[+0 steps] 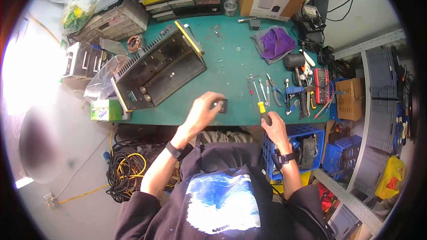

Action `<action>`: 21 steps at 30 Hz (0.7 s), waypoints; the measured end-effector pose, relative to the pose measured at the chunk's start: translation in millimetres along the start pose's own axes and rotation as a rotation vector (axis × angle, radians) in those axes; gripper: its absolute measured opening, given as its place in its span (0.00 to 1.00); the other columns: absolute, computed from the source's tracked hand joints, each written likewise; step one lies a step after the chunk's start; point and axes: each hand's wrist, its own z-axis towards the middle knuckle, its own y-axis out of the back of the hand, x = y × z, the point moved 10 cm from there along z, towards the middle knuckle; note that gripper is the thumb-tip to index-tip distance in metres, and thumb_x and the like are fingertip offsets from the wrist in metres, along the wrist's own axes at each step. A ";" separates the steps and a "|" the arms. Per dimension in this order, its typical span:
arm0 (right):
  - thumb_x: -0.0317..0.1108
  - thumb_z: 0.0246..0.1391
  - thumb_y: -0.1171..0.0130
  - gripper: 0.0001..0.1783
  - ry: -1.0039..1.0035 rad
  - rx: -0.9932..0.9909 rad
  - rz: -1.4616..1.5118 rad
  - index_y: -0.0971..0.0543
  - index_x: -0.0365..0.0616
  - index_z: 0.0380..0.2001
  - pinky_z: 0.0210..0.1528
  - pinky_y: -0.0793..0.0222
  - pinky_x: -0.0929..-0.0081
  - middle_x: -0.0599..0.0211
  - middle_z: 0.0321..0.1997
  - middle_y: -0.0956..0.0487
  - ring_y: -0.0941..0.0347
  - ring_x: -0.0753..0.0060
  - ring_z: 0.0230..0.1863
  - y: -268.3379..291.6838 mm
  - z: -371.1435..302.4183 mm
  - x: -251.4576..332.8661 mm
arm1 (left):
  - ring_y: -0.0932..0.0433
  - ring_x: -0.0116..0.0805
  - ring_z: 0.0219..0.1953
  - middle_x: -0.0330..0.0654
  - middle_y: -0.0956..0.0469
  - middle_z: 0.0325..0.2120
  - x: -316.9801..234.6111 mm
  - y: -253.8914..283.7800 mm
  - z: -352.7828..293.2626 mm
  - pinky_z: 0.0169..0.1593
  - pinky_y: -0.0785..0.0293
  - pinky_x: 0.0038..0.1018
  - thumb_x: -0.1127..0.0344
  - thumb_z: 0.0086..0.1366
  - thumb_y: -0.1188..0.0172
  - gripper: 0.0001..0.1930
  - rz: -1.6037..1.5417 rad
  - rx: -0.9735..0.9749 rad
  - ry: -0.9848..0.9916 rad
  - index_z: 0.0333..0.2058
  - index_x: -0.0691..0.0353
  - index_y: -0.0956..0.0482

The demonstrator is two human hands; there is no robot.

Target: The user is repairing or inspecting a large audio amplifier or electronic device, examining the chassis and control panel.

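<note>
Because the left hand (205, 107) covers part of a small dark block (224, 106), I cannot tell whether its blurred fingers are clamped on it or merely near; the block sits on the green worktop (227, 69), right by those fingertips. The right hand (276, 128) has its fingers closed on a screwdriver (262, 106), hiding the handle's rear, with the yellow front showing just beyond them. Ahead of these fingers lie pliers (277, 94). Beyond the left fingers rests a finned housing (175, 64), its underside hidden.
</note>
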 end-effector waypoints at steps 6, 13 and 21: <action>0.41 0.58 0.35 0.18 -0.023 -0.037 -0.123 0.25 0.36 0.38 0.42 0.27 0.49 0.46 0.39 0.22 0.23 0.36 0.41 -14.1 12.0 -26.4 | 0.21 0.52 0.46 0.51 0.20 0.38 47.6 -80.9 9.7 0.59 0.26 0.42 0.70 0.65 0.38 0.10 0.249 0.123 -0.200 0.44 0.65 0.20; 0.45 0.56 0.32 0.21 -0.109 -0.036 -0.208 0.24 0.38 0.39 0.42 0.26 0.48 0.48 0.38 0.22 0.22 0.40 0.40 -24.8 14.9 -44.7 | 0.24 0.52 0.50 0.49 0.21 0.42 51.1 -120.8 40.5 0.69 0.36 0.50 0.68 0.65 0.38 0.13 0.532 0.162 -0.276 0.47 0.62 0.21; 0.42 0.52 0.27 0.22 -0.131 -0.149 -0.142 0.24 0.42 0.44 0.37 0.28 0.55 0.56 0.34 0.24 0.24 0.50 0.36 -7.9 6.2 -38.1 | 0.23 0.51 0.50 0.48 0.21 0.42 61.2 -143.4 59.3 0.70 0.38 0.53 0.66 0.64 0.36 0.15 0.638 0.183 -0.218 0.48 0.60 0.20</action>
